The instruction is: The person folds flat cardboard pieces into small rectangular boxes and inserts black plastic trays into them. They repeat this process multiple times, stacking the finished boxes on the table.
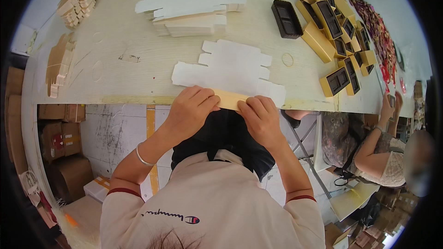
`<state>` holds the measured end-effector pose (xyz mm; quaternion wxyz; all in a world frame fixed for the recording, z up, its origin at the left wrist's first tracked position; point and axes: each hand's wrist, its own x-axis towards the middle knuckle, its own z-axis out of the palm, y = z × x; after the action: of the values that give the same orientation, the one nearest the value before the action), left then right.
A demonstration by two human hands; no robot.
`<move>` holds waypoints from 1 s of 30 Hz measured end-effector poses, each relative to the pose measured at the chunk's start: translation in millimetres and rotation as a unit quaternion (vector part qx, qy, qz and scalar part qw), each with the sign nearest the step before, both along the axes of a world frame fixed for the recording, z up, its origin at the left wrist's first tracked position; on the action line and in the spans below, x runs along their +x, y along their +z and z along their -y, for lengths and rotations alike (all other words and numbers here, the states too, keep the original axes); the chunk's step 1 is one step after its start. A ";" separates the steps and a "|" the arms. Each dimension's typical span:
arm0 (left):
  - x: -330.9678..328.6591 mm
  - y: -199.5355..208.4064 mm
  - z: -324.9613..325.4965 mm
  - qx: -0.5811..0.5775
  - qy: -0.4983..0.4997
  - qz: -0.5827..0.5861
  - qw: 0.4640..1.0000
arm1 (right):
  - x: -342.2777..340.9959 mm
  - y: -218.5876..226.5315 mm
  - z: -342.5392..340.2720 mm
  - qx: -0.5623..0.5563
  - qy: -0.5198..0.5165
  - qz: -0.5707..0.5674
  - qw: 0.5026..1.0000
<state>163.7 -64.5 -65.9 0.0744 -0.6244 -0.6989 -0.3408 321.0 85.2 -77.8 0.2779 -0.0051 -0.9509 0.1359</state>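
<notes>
A flat cardboard box blank [230, 67], white on its upper face, lies at the table's front edge. Along its near side a gold strip [228, 99] is folded up or over the edge. My left hand [191, 110] pinches the left end of that strip, its fingers closed. At the other end, my right hand [262, 117] grips it the same way. Beyond the blank lies a pile of similar white blanks [194, 0]. A black plastic tray with compartments [287, 18] sits to the right of the pile.
Gold boxes [318, 41] with black inserts are heaped at the right. Stacks of folded card [60, 64] stand at the left. A rubber band [287, 59] lies on the table [138, 78]. A co-worker's hands [389, 108] hold a small item at far right. Cartons [69, 175] stand below left.
</notes>
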 end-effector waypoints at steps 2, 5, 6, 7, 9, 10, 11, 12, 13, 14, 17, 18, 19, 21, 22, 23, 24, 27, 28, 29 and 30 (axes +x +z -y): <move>-0.6 2.1 -3.6 -0.008 0.000 -0.015 1.000 | -1.7 3.1 0.7 -0.028 -0.002 0.017 0.999; -3.8 0.3 -8.9 0.007 0.001 -0.039 0.999 | -10.4 11.8 2.0 -0.052 -0.016 0.033 0.998; -5.2 -0.6 -10.1 0.001 -0.007 -0.037 0.999 | -12.2 14.1 3.0 -0.057 -0.024 0.039 0.997; -7.6 -1.0 -10.8 -0.005 -0.013 -0.035 0.999 | -13.1 15.1 3.5 -0.048 -0.026 0.047 0.997; -11.2 -1.2 -11.8 -0.023 -0.034 -0.027 0.999 | -14.2 16.7 3.1 -0.029 -0.027 0.063 0.997; -12.6 -0.9 -12.3 -0.035 -0.047 -0.022 0.998 | -14.0 17.5 0.6 -0.036 -0.023 0.076 0.996; -13.9 -0.5 -13.0 -0.047 -0.060 -0.016 0.997 | -13.5 18.2 -3.1 -0.043 -0.018 0.088 0.995; -15.5 -0.3 -15.0 -0.070 -0.055 -0.004 0.996 | -13.8 18.7 -6.8 -0.050 -0.015 0.101 0.994; -17.3 0.2 -17.2 -0.093 -0.048 0.008 0.994 | -17.2 19.6 -9.7 -0.067 -0.019 0.122 0.990; -18.8 0.9 -19.8 -0.117 -0.042 0.020 0.992 | -22.7 20.9 -12.5 -0.084 -0.024 0.144 0.986; -21.3 3.7 -31.3 -0.086 -0.010 -0.038 0.995 | -29.1 25.0 -16.7 -0.147 -0.034 0.161 0.975; -18.2 11.0 -32.7 -0.097 0.023 -0.055 0.994 | -31.0 25.9 -18.4 -0.169 -0.035 0.157 0.972; -11.0 22.1 -30.5 -0.108 0.060 -0.069 0.990 | -31.3 26.5 -17.5 -0.193 -0.050 0.156 0.967; 3.6 28.2 -25.3 -0.145 0.069 0.001 0.987 | -28.1 28.0 -10.2 -0.242 -0.079 0.154 0.955; 10.8 26.6 -22.5 -0.171 0.041 0.086 0.981 | -28.2 31.1 -6.9 -0.357 -0.063 0.161 0.918; 14.5 26.0 -22.0 -0.194 0.011 0.171 0.966 | -28.2 37.1 -3.5 -0.467 -0.046 0.165 0.867; 14.2 25.6 -21.2 -0.190 0.007 0.156 0.969 | -26.1 41.6 -0.6 -0.570 -0.028 0.169 0.803; 2.4 29.0 -14.4 -0.172 -0.023 0.108 0.979 | 3.1 45.6 -15.3 -0.461 0.022 0.098 0.882; -3.1 32.9 -11.6 -0.190 -0.031 0.100 0.976 | 14.0 44.7 -26.1 -0.374 0.023 0.063 0.925; -7.9 36.8 -8.5 -0.207 -0.039 0.091 0.973 | 24.0 43.1 -40.0 -0.298 -0.002 0.070 0.952; -9.9 39.3 -7.6 -0.224 -0.048 0.081 0.970 | 33.3 40.8 -52.5 -0.219 -0.028 0.075 0.972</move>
<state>153.9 -56.9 -26.6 -0.1403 -0.6282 -0.7304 -0.2284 354.3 137.7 -37.0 0.2021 -0.1030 -0.9155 0.3322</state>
